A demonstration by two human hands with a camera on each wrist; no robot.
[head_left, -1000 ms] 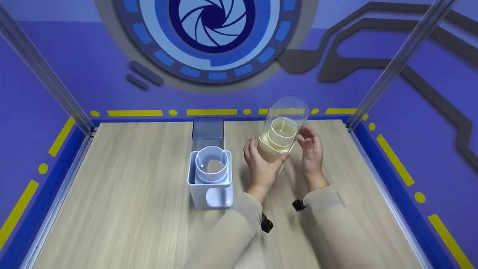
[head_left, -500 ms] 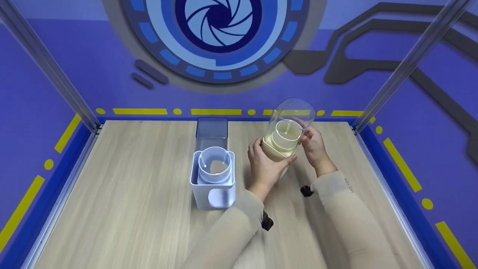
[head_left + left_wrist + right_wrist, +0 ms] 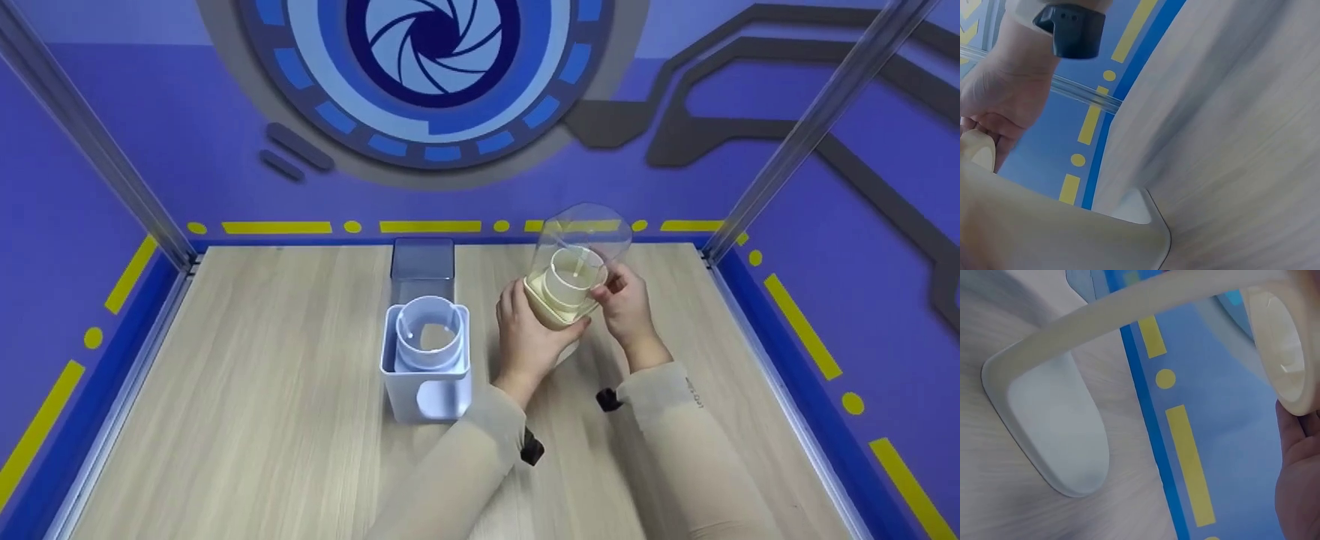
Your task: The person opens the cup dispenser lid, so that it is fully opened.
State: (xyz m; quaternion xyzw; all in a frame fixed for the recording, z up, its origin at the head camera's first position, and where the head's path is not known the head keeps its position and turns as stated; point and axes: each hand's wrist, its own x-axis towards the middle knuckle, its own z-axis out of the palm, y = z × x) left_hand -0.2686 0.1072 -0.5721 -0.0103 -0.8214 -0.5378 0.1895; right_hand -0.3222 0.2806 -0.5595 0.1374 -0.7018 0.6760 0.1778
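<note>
My left hand (image 3: 525,337) grips the cream stand (image 3: 541,304), a tilted body with a rimmed top, thumb in front and fingers along its left side. A round cream collar (image 3: 556,289) rises from that top. The fingers of my right hand (image 3: 634,311) hold the collar's right edge. Behind the collar stands a clear, round-topped cover (image 3: 577,225). The right wrist view shows the stand's pale inner face (image 3: 1061,427), the curved side and the collar's opening (image 3: 1280,349). In the left wrist view the cream body (image 3: 1055,225) fills the lower left.
To the left stands a similar pale blue stand (image 3: 427,394) with a round collar and a front opening. Behind it is a smoky see-through box (image 3: 422,259). Blue printed walls (image 3: 450,199) and metal posts (image 3: 795,127) border the wooden table (image 3: 285,390).
My right hand has closed in from beside the cream stand to its collar. The clear cover has tipped and shifted slightly. My left hand keeps its grip on the stand.
</note>
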